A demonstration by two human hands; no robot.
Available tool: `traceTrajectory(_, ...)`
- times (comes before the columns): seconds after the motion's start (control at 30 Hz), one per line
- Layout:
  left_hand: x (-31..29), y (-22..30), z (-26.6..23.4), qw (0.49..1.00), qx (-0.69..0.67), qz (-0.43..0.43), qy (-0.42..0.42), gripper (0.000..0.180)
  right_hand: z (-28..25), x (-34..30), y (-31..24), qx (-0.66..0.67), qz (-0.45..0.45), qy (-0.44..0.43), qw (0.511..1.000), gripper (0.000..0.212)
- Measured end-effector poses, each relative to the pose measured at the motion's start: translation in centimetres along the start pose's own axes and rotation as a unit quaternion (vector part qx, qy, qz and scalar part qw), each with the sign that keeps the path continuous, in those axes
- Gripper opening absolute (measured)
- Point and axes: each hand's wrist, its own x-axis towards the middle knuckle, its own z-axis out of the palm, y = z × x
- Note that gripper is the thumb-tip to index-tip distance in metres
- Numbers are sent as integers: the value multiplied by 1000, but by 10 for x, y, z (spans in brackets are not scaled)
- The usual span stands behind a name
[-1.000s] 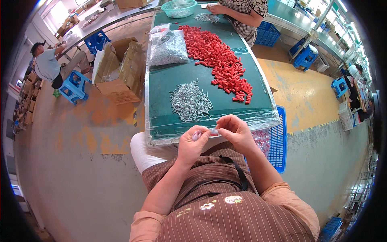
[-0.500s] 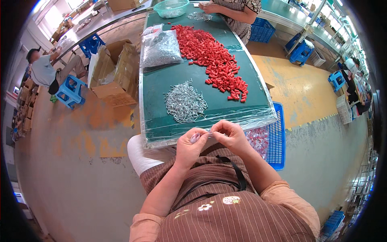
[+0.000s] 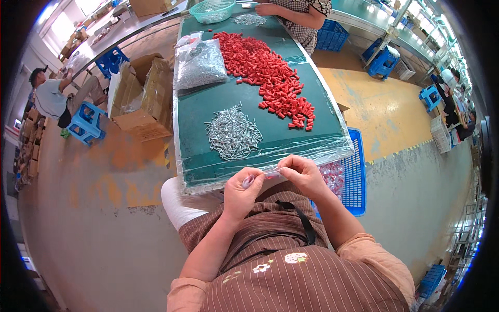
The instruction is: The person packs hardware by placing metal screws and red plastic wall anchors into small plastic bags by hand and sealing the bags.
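Note:
My left hand [image 3: 243, 191] and my right hand [image 3: 300, 174] meet at the near edge of the green table [image 3: 208, 109], over my lap. Between their fingertips they pinch a small piece, with a bit of red showing at the right fingers; its shape is too small to make out. Just beyond my hands lies a pile of small silver metal pins [image 3: 233, 133]. A long heap of red plastic caps [image 3: 265, 73] runs up the table's right side.
A clear bag of metal parts [image 3: 200, 65] lies at the table's left, a green mesh basket [image 3: 212, 9] at the far end where another person's hand [image 3: 267, 8] works. A blue crate [image 3: 354, 177] holds finished pieces at my right. Cardboard boxes [image 3: 140, 99] stand left.
My hands have stayed together at the table edge, fingers shifting slightly around the small piece. The view has tilted a little.

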Motion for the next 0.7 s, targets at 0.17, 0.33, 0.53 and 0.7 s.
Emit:
traceTrajectory(0.17,1,-3,1,999,33,22,-7,5,2,-1,6,35,6,18,999,10)
traceTrajectory(0.33,1,4,3,1000,18,-4,-24,3,2,1,7,-2,3,24,1000,5)
traceTrajectory(0.53,5,-3,5,998,17,49,-36,3,9,6,14,-49,-83,34,995,8)
traceTrajectory(0.7,-2,-7,5,999,52,8,-8,6,18,1,8,-43,-59,33,997,7)
